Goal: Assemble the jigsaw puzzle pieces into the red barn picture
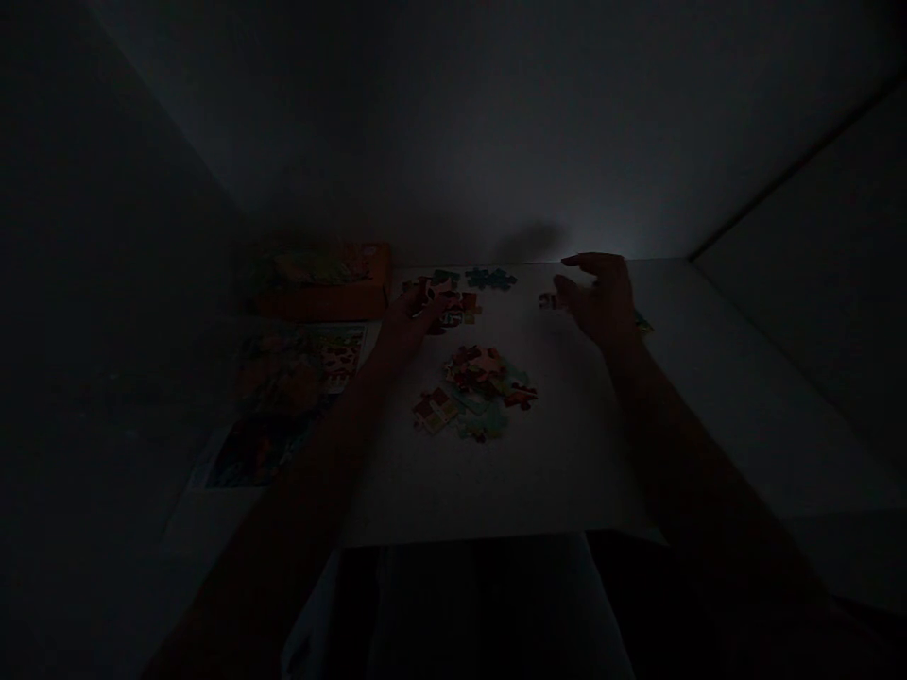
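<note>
R hand point(602, 297): thumb/index gapped, nothing btwn; piece point(547, 301) by thumb, contact unclear. L hand point(409, 326) over pcs point(469, 302), grip unclear. Both extended fwd on tabletop point(567, 472); pile point(486, 373) btwn, nearer body.

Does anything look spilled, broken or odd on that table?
The darkness is the oddest thing: it hides fine detail. The loose pile of puzzle pieces lies jumbled on the pale table, but nothing looks plainly spilled or damaged.
</note>
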The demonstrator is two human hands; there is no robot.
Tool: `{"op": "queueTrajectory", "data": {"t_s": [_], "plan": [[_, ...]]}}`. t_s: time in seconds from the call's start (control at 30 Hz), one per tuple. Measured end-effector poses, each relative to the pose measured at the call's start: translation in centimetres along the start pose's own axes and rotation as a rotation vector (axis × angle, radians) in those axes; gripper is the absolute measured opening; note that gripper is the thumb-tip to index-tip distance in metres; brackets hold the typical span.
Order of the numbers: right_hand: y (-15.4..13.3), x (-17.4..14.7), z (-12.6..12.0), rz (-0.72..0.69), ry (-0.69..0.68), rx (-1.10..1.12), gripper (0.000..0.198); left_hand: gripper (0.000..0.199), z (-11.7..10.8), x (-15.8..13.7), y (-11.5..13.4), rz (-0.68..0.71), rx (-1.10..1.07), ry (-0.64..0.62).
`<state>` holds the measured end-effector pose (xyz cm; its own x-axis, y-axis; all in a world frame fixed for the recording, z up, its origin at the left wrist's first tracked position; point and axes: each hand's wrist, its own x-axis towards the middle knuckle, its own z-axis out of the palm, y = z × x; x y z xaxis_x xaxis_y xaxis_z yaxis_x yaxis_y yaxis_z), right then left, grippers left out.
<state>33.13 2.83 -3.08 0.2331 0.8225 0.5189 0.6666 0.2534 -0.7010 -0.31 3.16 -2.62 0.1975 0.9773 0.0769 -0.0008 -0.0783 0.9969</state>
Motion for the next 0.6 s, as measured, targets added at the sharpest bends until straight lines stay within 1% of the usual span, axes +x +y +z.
{"op": "queueTrajectory", "data": {"t_s": [0.03,0.07,0.1,0.13,0.2,0.23,0.3,0.33,0.37,0.43,0.5,0.53,0.57,0.6], "plan": [[-0.1,-0.1,-0.1,-0.004,0.022,-0.061,0.057,0.049,0.0,0.0,0.1,-0.007,0.008,-0.005],[-0.5,-0.5,0.1,-0.007,-0.001,-0.07,0.059,0.049,0.0,-0.1,0.1,-0.012,0.019,-0.006],[-1.3,-1.1,0.7,-0.008,-0.068,-0.031,0.061,0.049,0.1,-0.2,0.2,-0.013,0.029,-0.004],[-2.4,-1.9,1.5,-0.01,-0.171,0.041,0.064,0.05,0.2,-0.2,0.2,-0.009,0.035,-0.005],[-4.6,-3.2,3.3,-0.065,-0.355,0.163,0.066,0.053,0.4,-0.4,0.1,0.008,0.033,-0.028],[-5.4,-3.7,3.9,-0.083,-0.423,0.202,0.066,0.055,0.5,-0.4,0.1,0.015,0.022,-0.04],[-6.1,-3.8,4.2,-0.083,-0.497,0.218,0.063,0.057,0.6,-0.4,0.1,0.013,-0.008,-0.048],[-5.9,-3.5,3.7,-0.047,-0.503,0.199,0.061,0.056,0.6,-0.3,0.1,0.003,-0.021,-0.036],[-5.4,-2.9,2.8,0.008,-0.486,0.155,0.059,0.054,0.6,-0.2,0.1,-0.013,-0.029,-0.014],[-3.7,-1.5,0.7,0.155,-0.369,-0.023,0.052,0.048,0.4,0.0,0.2,-0.046,-0.021,0.045],[-2.2,-0.5,-1.0,0.259,-0.126,-0.345,0.042,0.041,0.2,0.1,0.3,-0.063,0.01,0.078],[-1.7,-0.2,-1.3,0.277,-0.028,-0.455,0.043,0.039,0.2,0.2,0.2,-0.059,0.029,0.071],[-1.6,-0.3,-1.2,0.267,0.023,-0.494,0.047,0.038,0.2,0.1,0.2,-0.048,0.048,0.05],[-1.7,-0.5,-0.7,0.237,0.015,-0.446,0.049,0.038,0.3,0.0,0.2,-0.03,0.061,0.022]]}}
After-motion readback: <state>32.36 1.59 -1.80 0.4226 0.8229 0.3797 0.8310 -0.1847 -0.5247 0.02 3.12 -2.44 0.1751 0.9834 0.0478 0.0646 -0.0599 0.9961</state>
